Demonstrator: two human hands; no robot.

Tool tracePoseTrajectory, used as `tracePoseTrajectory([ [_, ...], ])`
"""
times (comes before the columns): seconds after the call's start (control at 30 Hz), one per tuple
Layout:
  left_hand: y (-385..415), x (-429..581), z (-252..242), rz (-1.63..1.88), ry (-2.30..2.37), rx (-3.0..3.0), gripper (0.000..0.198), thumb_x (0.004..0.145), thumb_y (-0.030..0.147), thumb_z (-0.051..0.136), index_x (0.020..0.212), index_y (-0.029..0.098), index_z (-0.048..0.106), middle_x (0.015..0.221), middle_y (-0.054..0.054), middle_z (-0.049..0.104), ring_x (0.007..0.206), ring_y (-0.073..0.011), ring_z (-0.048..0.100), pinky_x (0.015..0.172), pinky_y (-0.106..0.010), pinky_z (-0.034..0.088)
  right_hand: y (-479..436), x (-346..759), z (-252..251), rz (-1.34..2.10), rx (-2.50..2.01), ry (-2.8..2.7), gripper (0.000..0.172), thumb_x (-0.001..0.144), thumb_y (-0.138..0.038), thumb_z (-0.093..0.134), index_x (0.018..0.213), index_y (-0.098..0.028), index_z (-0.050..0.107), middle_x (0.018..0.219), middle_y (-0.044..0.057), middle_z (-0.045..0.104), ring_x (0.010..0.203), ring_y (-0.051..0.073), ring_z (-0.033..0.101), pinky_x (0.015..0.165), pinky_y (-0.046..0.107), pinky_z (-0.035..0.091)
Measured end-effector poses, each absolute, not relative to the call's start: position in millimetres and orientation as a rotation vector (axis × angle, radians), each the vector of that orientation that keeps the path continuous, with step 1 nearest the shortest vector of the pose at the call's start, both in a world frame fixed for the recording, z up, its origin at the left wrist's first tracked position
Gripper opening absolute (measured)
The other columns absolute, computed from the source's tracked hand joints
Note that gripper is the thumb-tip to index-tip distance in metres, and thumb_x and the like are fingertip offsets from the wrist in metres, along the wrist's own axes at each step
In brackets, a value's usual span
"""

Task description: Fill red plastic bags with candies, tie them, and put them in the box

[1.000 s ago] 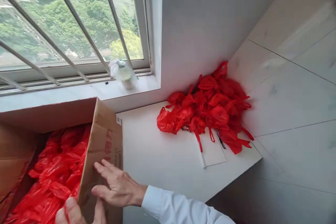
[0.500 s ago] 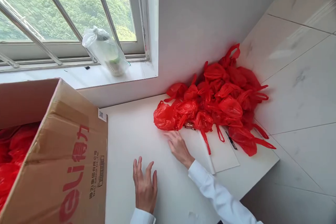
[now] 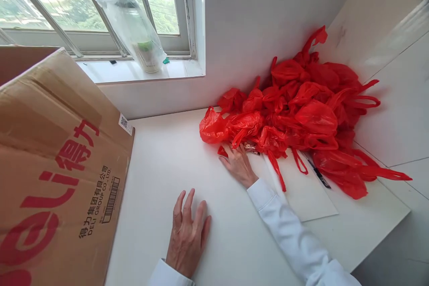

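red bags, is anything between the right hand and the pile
Nothing visible. The right hand is open on the white table, right at the near edge of the pile of red bags. The left hand lies flat nearer the person, and the cardboard box stands off to the left.

Window (image 3: 100, 4), upper left: white frame, slanted metal bars (image 3: 43, 13), daylight coming through; trees and pale buildings beyond the glass.
Sill (image 3: 181, 69): white, shallow, below the frame.
Wall (image 3: 268, 18): plain white, running from the window to the corner.
Side wall (image 3: 395, 53), right: large pale marbled tiles, thin joints.
Table (image 3: 174, 165): white top, set into the corner against both walls.
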State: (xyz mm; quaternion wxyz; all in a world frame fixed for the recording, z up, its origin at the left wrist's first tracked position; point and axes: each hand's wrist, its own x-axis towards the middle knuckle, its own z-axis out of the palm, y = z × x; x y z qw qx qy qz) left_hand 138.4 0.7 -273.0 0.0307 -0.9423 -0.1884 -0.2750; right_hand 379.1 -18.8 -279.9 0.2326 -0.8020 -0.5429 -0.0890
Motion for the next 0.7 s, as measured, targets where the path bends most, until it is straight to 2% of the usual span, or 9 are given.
tracePoseTrajectory([
  [0.07,2,136,-275,-0.903,-0.592,-2.9,0.017,0.081,0.018,0.057,0.096,0.012,0.06,0.125,-0.02,0.047,0.128,-0.0398,0.032,0.09,-0.051,0.047,-21,377,-279,-0.211,-2.15,-1.485,0.043,0.089,-0.029,0.046,0.129,-0.016,0.046,0.106,0.01,0.064,0.104,0.025,0.052,0.099,0.043,0.03],
  [0.17,6,131,-277,-0.975,-0.612,-2.92,0.014,0.081,0.013,0.055,0.094,0.014,0.061,0.118,-0.017,0.051,0.126,-0.0377,0.034,0.086,-0.048,0.05,-20,369,-275,-0.168,-2.035,-1.527,0.037,0.087,-0.025,0.049,0.123,-0.017,0.052,0.104,0.008,0.065,0.101,0.023,0.052,0.093,0.038,0.035],
  [0.37,8,123,-275,-1.065,-0.531,-2.965,0.019,0.08,0.004,0.051,0.09,0.017,0.061,0.115,-0.013,0.054,0.124,-0.0347,0.036,0.081,-0.042,0.051,-8,346,-270,-0.139,-1.916,-1.631,0.022,0.089,-0.019,0.045,0.1,-0.022,0.063,0.1,0.004,0.063,0.099,0.02,0.051,0.09,0.036,0.035],
  [0.57,2,123,-275,-1.161,-0.558,-3.009,0.023,0.079,0.0,0.047,0.083,0.018,0.06,0.112,-0.011,0.055,0.123,-0.0327,0.036,0.076,-0.036,0.054,-8,348,-274,-0.237,-2.077,-1.431,0.024,0.087,-0.023,0.048,0.107,-0.019,0.06,0.101,0.007,0.061,0.099,0.022,0.05,0.089,0.036,0.035],
  [0.7,-2,125,-275,-1.23,-0.648,-3.014,0.024,0.078,-0.002,0.045,0.081,0.017,0.059,0.108,-0.011,0.055,0.122,-0.0334,0.037,0.074,-0.037,0.055,-16,350,-277,-0.341,-2.118,-1.42,0.027,0.087,-0.028,0.048,0.11,-0.02,0.059,0.103,0.007,0.06,0.099,0.023,0.049,0.096,0.04,0.03],
])
